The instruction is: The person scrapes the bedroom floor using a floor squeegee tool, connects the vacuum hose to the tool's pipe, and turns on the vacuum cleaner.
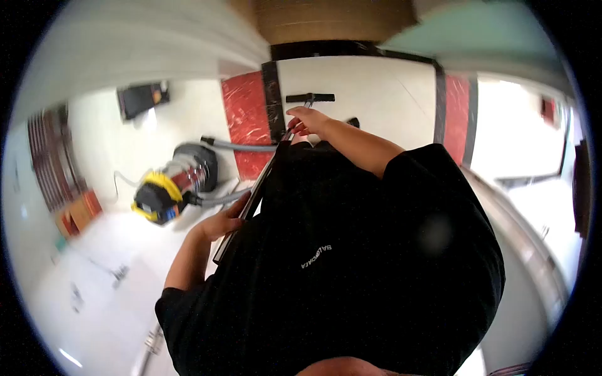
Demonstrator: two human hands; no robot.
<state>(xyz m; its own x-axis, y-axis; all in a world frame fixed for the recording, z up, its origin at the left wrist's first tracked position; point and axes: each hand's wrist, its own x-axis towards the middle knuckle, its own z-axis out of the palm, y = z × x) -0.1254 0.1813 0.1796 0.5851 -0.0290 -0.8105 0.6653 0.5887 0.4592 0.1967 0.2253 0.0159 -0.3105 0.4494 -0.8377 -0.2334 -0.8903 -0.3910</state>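
Observation:
A long metal tube [263,174] runs slantwise along the left side of my black shirt. My left hand [224,223] is closed around its lower part, near the end closest to me. Farther up, my right hand [308,121] has its fingers bent around the tube's upper part. Beyond that hand lies a black floor nozzle [321,98], at the tube's far end. A yellow and black vacuum cleaner [164,193] stands on the floor at the left, with a grey hose [251,148] reaching toward the tube.
Red marble strips with black borders [243,119] cross the pale floor [370,88]. A dark box-like object [141,100] sits at the upper left. Below it on the far left are a slatted brown item [55,156] and an orange-red box [78,214]. A shoe tip [354,122] shows beside my right forearm.

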